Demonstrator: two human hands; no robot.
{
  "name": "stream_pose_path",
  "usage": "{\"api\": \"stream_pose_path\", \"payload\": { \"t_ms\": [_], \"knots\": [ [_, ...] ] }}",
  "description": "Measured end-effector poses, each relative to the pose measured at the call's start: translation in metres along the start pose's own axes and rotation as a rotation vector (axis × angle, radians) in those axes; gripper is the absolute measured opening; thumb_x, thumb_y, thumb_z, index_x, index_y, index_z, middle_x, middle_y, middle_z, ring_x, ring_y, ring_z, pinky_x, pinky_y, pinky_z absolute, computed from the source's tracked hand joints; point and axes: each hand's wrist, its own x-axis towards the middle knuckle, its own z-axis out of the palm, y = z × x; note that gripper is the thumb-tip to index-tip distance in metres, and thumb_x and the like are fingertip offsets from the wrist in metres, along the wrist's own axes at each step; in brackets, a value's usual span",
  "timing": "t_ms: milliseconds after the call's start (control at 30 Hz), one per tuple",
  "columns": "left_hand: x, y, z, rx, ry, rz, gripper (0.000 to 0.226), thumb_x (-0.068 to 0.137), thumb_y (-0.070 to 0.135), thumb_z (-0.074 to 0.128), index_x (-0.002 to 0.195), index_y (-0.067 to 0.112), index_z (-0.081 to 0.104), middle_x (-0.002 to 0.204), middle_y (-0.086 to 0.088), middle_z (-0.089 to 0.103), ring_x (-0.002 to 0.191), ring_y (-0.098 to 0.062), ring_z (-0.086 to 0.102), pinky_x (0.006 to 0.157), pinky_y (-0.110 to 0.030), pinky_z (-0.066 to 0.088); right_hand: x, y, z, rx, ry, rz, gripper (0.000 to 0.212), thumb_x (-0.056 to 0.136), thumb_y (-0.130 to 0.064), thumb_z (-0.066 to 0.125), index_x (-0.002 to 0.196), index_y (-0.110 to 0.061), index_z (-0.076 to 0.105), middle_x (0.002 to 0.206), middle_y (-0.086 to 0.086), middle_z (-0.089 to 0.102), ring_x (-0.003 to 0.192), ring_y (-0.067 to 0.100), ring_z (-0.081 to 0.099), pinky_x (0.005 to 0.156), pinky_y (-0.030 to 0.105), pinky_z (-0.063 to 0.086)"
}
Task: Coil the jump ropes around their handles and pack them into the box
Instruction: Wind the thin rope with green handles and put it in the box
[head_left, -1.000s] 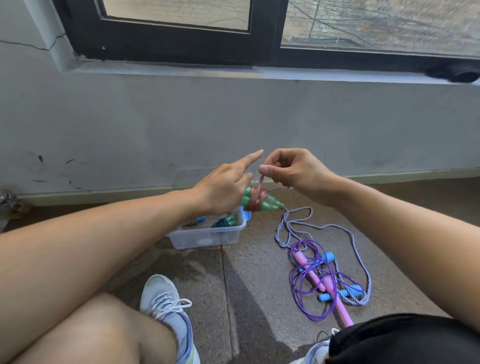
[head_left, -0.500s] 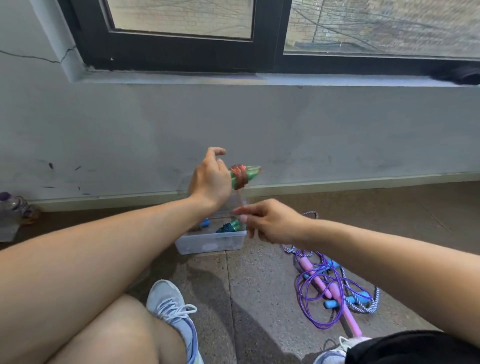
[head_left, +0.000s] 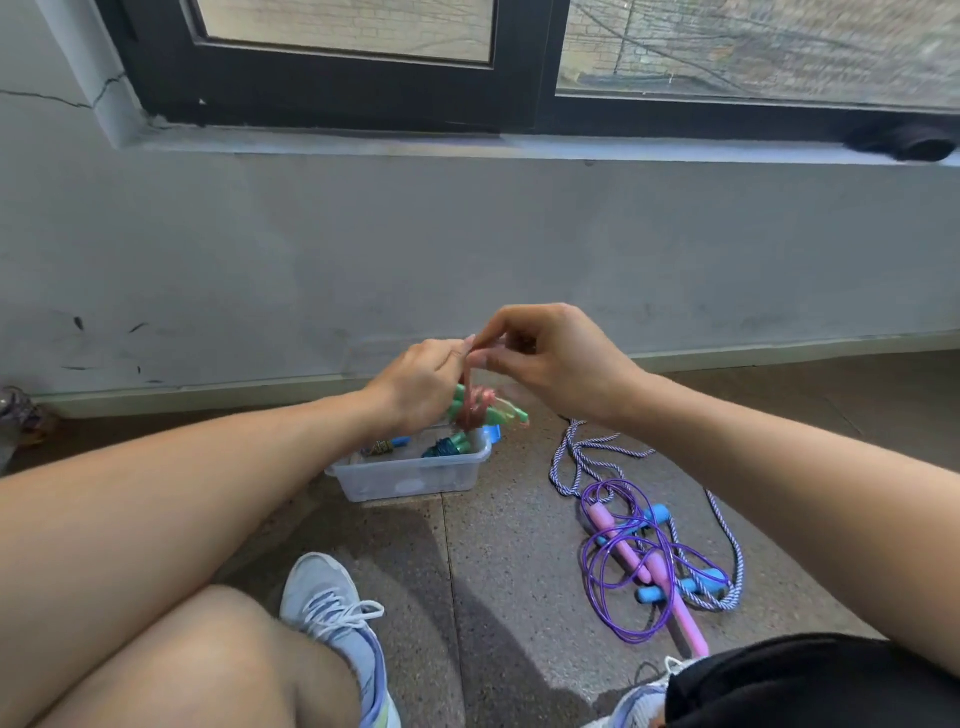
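My left hand (head_left: 415, 384) grips a pair of green jump-rope handles (head_left: 498, 413) with a pink rope wound round them. My right hand (head_left: 550, 358) pinches the loose end of that pink rope (head_left: 469, 387) just above the handles, beside my left fingertips. Both hands hover over the clear plastic box (head_left: 415, 480) on the floor, which holds two coiled ropes, one with teal handles (head_left: 449, 446). To the right on the floor lie a purple rope with pink handles (head_left: 623, 551) and a striped white-and-purple rope with blue handles (head_left: 675, 584), tangled together.
The grey wall and its skirting run close behind the box, under a black-framed window. My left knee and grey shoe (head_left: 332, 618) are in the foreground; my right shoe (head_left: 644, 696) peeks out by dark shorts. A small object sits at the far left (head_left: 15, 415).
My right hand rose from low beside the box back up to my left hand, bringing the pink rope end over the handles. The left hand with the handles dropped slightly toward the box.
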Motion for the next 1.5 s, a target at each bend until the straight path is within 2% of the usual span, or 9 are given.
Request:
{"api": "stream_pose_path", "payload": {
  "t_ms": [133,267,500,733,900,1133,1300,1400,1500],
  "knots": [
    [0.003,0.017,0.000,-0.192,0.069,0.007,0.058,0.108,0.044,0.027,0.068,0.011,0.055,0.062,0.003,0.055,0.062,-0.011,0.051,0.069,-0.034,0.040,0.003,0.017,-0.005,0.471,0.069,0.260,0.016,0.077,-0.015,0.084,0.084,-0.009,0.072,0.072,0.004,0.062,0.066,0.010,0.053,0.065,0.016,0.046],
    [0.004,0.025,-0.002,-0.225,0.190,0.025,0.054,0.108,0.040,0.030,0.065,0.015,0.051,0.055,0.007,0.044,0.051,-0.001,0.042,0.059,-0.025,0.036,-0.002,0.025,0.001,0.630,0.012,0.458,0.009,0.086,-0.020,0.075,0.087,-0.012,0.072,0.064,-0.001,0.062,0.048,0.003,0.047,0.046,0.014,0.033],
    [0.009,0.018,0.007,-0.385,0.269,-0.058,0.028,0.106,0.032,0.040,0.098,0.020,0.064,0.074,-0.003,0.058,0.073,-0.027,0.058,0.073,-0.040,0.047,-0.010,0.034,0.027,0.698,-0.027,0.550,0.036,0.098,-0.007,0.057,0.065,-0.019,0.069,0.056,-0.007,0.054,0.049,0.009,0.031,0.042,0.019,0.023],
    [0.014,0.011,0.011,-0.158,0.428,-0.194,0.032,0.107,0.033,0.034,0.126,0.022,0.058,0.108,0.004,0.061,0.108,-0.021,0.056,0.087,-0.032,0.042,-0.022,0.009,0.045,-0.018,-0.285,0.346,0.025,0.103,-0.018,0.049,0.085,-0.017,0.067,0.058,-0.011,0.062,0.046,-0.001,0.049,0.045,0.014,0.035],
    [0.010,-0.003,0.002,0.198,0.382,-0.182,0.035,0.107,0.034,0.029,0.133,0.025,0.050,0.105,-0.012,0.069,0.101,-0.037,0.061,0.075,-0.040,0.043,-0.027,-0.024,0.053,-0.035,-0.530,0.332,0.025,0.103,-0.014,0.046,0.114,-0.004,0.066,0.077,0.003,0.071,0.036,-0.004,0.051,0.041,0.012,0.040],
    [-0.002,-0.008,-0.006,0.264,0.013,0.101,0.038,0.107,0.044,0.026,0.136,0.032,0.048,0.057,0.007,0.050,0.070,-0.024,0.058,0.067,-0.036,0.035,-0.006,-0.029,-0.003,-0.422,-0.223,0.239,0.025,0.074,-0.059,0.073,0.063,-0.037,0.070,0.060,-0.010,0.065,0.061,0.007,0.059,0.059,0.026,0.048],
    [-0.007,0.005,-0.003,0.017,-0.014,0.168,0.074,0.090,0.078,0.012,0.150,0.041,0.034,0.108,-0.005,0.074,0.105,-0.017,0.066,0.093,-0.034,0.046,-0.001,-0.001,-0.021,0.150,-0.140,0.289,0.027,0.067,-0.037,0.090,0.076,-0.017,0.075,0.053,-0.012,0.056,0.050,0.003,0.044,0.051,0.019,0.036],
    [-0.013,0.022,-0.001,-0.090,-0.019,0.215,0.083,0.080,0.079,0.044,0.151,0.037,0.033,0.066,0.003,0.072,0.063,-0.009,0.067,0.066,-0.022,0.049,-0.009,0.022,-0.020,0.559,-0.119,0.466,0.027,0.069,-0.030,0.083,0.086,-0.012,0.075,0.059,-0.005,0.053,0.055,0.009,0.040,0.055,0.023,0.033],
    [-0.017,0.029,0.006,-0.204,0.057,0.226,0.060,0.083,0.048,0.073,0.138,0.034,0.054,0.062,0.003,0.073,0.057,-0.007,0.069,0.064,-0.024,0.053,-0.014,0.035,-0.015,0.863,-0.168,0.566,0.019,0.078,-0.024,0.074,0.091,-0.011,0.073,0.081,0.007,0.065,0.069,0.014,0.054,0.066,0.025,0.044]
  ]
}}
